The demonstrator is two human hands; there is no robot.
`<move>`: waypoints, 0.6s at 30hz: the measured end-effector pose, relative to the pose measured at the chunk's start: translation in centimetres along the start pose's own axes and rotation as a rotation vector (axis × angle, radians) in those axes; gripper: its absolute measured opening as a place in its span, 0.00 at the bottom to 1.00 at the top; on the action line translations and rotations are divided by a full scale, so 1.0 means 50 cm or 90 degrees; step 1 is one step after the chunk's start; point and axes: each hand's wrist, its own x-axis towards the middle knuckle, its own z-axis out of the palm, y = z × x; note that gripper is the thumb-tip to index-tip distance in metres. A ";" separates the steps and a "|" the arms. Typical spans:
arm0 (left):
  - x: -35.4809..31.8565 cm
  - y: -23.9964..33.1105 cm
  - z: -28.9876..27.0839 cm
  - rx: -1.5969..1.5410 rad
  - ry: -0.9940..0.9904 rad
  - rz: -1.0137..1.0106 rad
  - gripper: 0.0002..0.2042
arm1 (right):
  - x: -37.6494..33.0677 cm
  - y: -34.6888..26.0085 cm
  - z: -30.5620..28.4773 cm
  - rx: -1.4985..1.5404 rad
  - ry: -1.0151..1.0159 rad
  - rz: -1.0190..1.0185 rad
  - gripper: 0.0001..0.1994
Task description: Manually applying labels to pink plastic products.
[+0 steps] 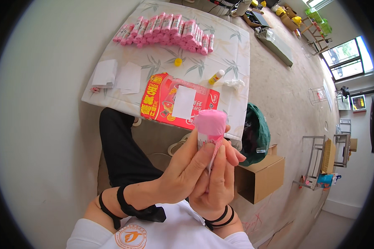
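Observation:
In front of my chest, both hands grip one pink roll, which looks like a roll of plastic bags (210, 120). A white paper label wraps partly round it, and a pink flap hangs along its near side. My left hand (183, 166) is closed round the roll's left side, thumb across the front. From the right, my right hand (221, 176) presses its thumb and fingers on the label and flap. The roll's lower end is hidden by my hands. Just beyond, a white paper slip (184, 102) lies on a flat red printed cardboard piece (160, 97).
Many similar pink rolls (166, 31) are piled at the table's (153, 62) far side. White paper stacks (104, 74), a yellow cap (178, 62), a glue bottle (216, 77) and crumpled tissue (234, 84) lie nearer. A green bag (257, 135) and cardboard box (264, 176) stand right.

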 end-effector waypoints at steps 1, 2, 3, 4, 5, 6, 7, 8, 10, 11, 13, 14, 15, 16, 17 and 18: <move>0.001 0.000 -0.001 0.014 0.011 -0.005 0.17 | -0.002 0.000 0.003 -0.019 -0.001 -0.001 0.24; 0.000 -0.001 0.000 0.014 0.010 -0.008 0.17 | -0.003 -0.001 0.007 -0.038 -0.001 -0.004 0.25; 0.000 -0.001 0.001 0.019 0.016 -0.004 0.17 | -0.004 -0.001 0.009 -0.039 -0.002 -0.003 0.25; -0.001 -0.001 0.002 0.023 0.024 -0.002 0.16 | -0.006 -0.001 0.010 -0.007 0.018 0.010 0.23; -0.003 -0.001 0.003 0.023 0.023 -0.003 0.16 | -0.007 -0.001 0.011 0.025 0.040 0.021 0.20; -0.003 0.000 0.004 0.049 0.018 -0.005 0.18 | -0.008 0.000 0.009 0.025 0.040 0.022 0.20; -0.005 0.002 0.005 0.074 0.012 -0.007 0.20 | -0.009 0.003 0.006 0.007 0.013 -0.003 0.25; -0.005 0.002 0.006 0.074 0.012 -0.009 0.20 | -0.009 0.004 0.002 -0.011 -0.015 -0.028 0.30; -0.006 0.005 0.008 0.056 0.028 -0.002 0.14 | -0.010 0.008 -0.001 -0.027 -0.021 -0.035 0.31; -0.006 0.006 0.009 0.056 0.029 -0.002 0.14 | -0.010 0.009 -0.001 -0.040 -0.026 -0.047 0.32; -0.008 0.009 0.012 0.041 0.030 -0.020 0.14 | -0.010 0.012 -0.001 -0.034 -0.009 -0.064 0.27; -0.009 0.010 0.013 0.039 0.031 -0.021 0.14 | -0.010 0.013 -0.001 -0.027 0.010 -0.087 0.22; -0.010 0.012 0.015 0.055 0.027 -0.023 0.15 | -0.010 0.014 -0.002 -0.028 0.009 -0.086 0.22; -0.010 0.013 0.016 0.069 0.023 -0.021 0.15 | -0.011 0.014 -0.003 -0.033 -0.001 -0.091 0.23; -0.010 0.014 0.017 0.072 0.023 -0.025 0.15 | -0.012 0.015 -0.006 -0.031 -0.006 -0.092 0.23; -0.009 0.016 0.017 0.074 0.019 -0.033 0.16 | -0.013 0.016 -0.008 -0.039 -0.010 -0.097 0.23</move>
